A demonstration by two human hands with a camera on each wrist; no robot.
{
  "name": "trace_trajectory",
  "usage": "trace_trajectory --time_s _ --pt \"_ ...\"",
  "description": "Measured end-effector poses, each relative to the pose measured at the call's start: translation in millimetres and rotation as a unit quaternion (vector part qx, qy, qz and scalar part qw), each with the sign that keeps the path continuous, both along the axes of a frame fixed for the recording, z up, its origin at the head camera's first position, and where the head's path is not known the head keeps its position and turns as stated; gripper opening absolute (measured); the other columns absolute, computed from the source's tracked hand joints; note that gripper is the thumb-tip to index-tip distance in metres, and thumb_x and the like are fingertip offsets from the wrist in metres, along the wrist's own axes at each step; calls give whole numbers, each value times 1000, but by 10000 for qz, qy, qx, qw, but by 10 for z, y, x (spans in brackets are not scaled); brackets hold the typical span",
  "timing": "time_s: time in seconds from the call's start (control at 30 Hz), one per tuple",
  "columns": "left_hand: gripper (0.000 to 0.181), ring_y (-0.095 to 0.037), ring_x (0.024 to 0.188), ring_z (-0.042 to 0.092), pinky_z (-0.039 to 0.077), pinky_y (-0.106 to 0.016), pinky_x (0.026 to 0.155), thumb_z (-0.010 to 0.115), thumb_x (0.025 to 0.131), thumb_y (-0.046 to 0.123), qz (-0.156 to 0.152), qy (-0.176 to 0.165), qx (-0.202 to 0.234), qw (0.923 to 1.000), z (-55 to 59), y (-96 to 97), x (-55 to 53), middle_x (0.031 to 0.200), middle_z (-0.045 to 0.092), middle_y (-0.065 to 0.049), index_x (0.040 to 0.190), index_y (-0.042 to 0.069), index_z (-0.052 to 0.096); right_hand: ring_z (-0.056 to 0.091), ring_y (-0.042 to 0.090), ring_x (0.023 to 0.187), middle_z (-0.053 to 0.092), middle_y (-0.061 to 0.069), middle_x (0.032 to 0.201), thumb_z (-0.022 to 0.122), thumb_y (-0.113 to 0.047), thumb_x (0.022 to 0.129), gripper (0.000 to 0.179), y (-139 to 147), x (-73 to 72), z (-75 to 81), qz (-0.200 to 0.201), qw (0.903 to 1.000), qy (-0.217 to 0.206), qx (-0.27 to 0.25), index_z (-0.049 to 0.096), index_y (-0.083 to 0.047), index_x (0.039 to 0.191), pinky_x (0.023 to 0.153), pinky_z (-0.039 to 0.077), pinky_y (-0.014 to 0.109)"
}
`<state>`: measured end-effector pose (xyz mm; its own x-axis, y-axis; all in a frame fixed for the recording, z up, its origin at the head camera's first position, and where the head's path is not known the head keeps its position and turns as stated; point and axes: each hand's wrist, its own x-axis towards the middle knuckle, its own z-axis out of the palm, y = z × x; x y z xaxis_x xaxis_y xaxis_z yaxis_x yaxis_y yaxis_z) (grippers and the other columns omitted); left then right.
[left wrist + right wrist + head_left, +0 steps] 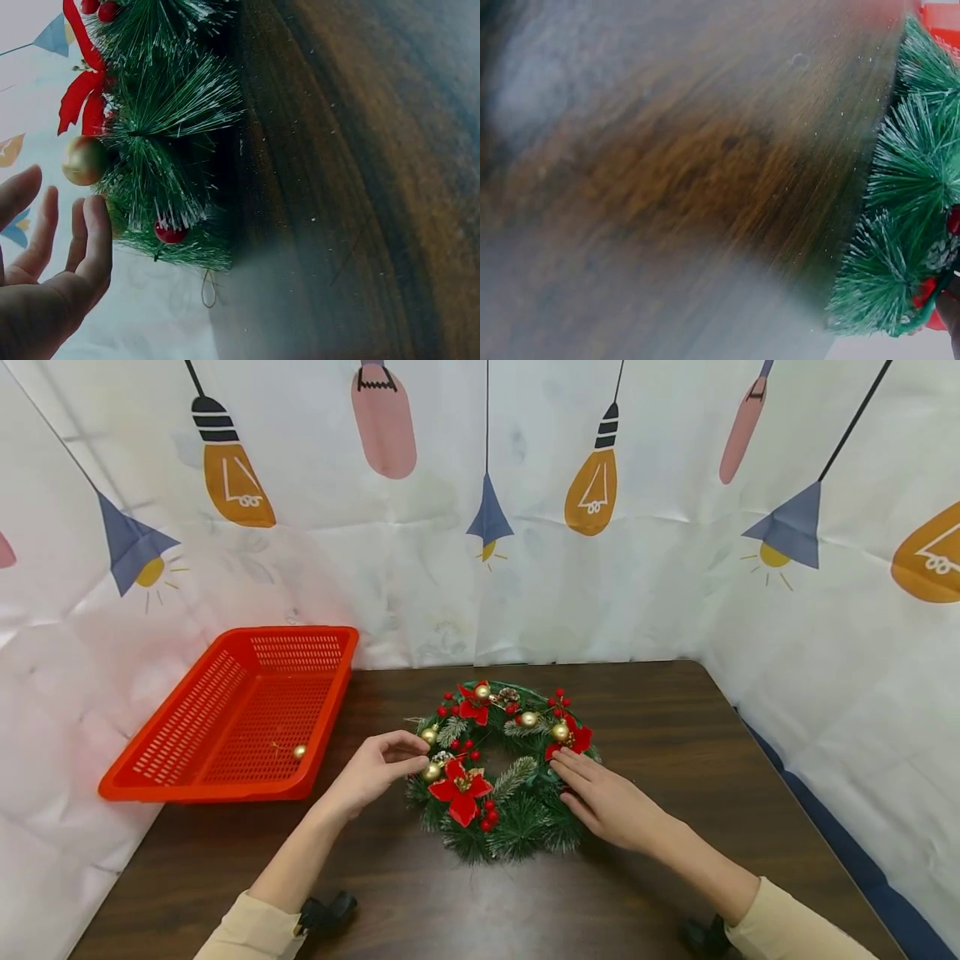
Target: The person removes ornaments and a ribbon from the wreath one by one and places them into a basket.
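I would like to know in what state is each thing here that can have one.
Wreath: lying on the table, decorated.
Red basket: upright, gold ball inside.
Left hand: thumb and fingers apart, at the wreath's left.
Right hand: fingers on the wreath's right side.

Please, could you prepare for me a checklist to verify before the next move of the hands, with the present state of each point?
1. Wreath resting on the table: ok.
2. Left hand free to grasp: ok, nothing visible in its fingers.
3. Left hand touching the nearest gold ball on the wreath: cannot tell.
4. Right hand at the wreath: ok, on its right side, by a red flower.
5. Red basket without loose pieces: not ok, one small gold ball lies inside.
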<state>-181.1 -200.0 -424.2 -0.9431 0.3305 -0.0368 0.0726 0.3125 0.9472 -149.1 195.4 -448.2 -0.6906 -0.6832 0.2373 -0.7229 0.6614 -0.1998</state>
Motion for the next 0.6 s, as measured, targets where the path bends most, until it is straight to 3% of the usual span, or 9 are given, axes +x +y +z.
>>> trace_trajectory --time_s 0.3,0.47,0.6 --pt "32 -30 107 68 56 -43 90 78 94 14 -545 -191 120 9983 -66 26 -9 122 66 -16 121 1 68 38 31 147 44 19 157 63 -25 104 55 7 15 9 -20 10000 -55 -26 49 0 151 111 41 49" --pt "31 -31 107 67 56 -38 88 79 93 13 -616 -158 31 9980 -96 11 -8 122 66 -14 121 3 69 37 31 147 43 19 157 61 -27 105 56 6 21 -2 28 9999 -94 42 47 1 152 112 40 49" --pt "32 -31 105 66 57 -38 85 80 91 12 -636 70 -64 9979 -89 34 -35 121 66 -13 120 5 70 38 31 147 44 19 156 63 -25 104 56 13 8 -6 38 10000 59 2 48 1 152 112 40 49"
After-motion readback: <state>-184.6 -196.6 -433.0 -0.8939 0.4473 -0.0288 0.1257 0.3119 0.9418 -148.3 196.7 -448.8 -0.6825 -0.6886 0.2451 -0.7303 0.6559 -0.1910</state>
